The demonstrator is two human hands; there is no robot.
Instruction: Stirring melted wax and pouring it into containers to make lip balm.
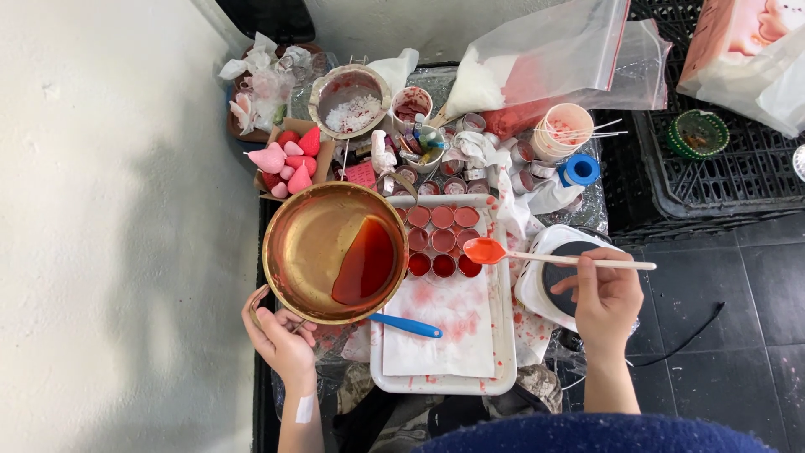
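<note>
Nearest the camera, a metal pan (pixel 335 252) is held by its handle in the left hand (pixel 283 340), the grip clenched around it; the pan is tilted, and dark red liquid is pooled at its lower right side. A wooden-handled spoon (pixel 545 257) with an orange-red bowl is grasped in the right hand (pixel 605 298), held level above a white tray (pixel 503 335). On the tray, a stained paper sheet (pixel 440 323) and a blue-handled tool (pixel 407 325) are laid. Just beyond, small round moulds (pixel 443 241) filled with red are set in rows. A white hot plate (pixel 549 281) is seen under the right hand. Farther off, pink heart shapes (pixel 289 159), a metal bowl (pixel 349 101) of white flakes and plastic bags (pixel 553 59) are crowded on the table.
</note>
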